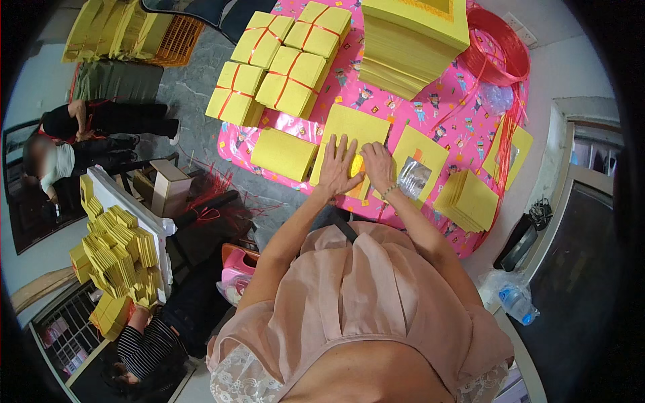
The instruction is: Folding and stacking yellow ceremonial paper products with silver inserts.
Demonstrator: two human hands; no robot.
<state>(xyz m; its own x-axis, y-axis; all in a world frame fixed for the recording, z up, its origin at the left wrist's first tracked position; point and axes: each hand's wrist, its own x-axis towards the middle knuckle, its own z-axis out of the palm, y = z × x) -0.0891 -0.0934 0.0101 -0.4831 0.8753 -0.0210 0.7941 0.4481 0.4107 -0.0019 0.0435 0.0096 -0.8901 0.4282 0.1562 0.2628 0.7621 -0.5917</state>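
On the pink patterned tablecloth lies a stack of yellow paper (359,123). My left hand (338,166) rests flat on it with the fingers spread. Close beside it, my right hand (378,166) has its fingers bent and pressed together at the paper's right edge; its fingertips are partly hidden. A brighter yellow patch (357,165) shows between the two hands. Left of my hands sits a folded yellow paper bundle (283,153). To the right lies a yellow sheet with a silver square (412,176), and past it a fanned pile of yellow paper (467,201).
Yellow bundles tied with red string (290,79) and a tall paper stack (411,57) fill the table's far side. A red basket (496,50) holds red strings that trail down the right edge. Other people work at the left, near a white table (127,201) heaped with yellow bundles.
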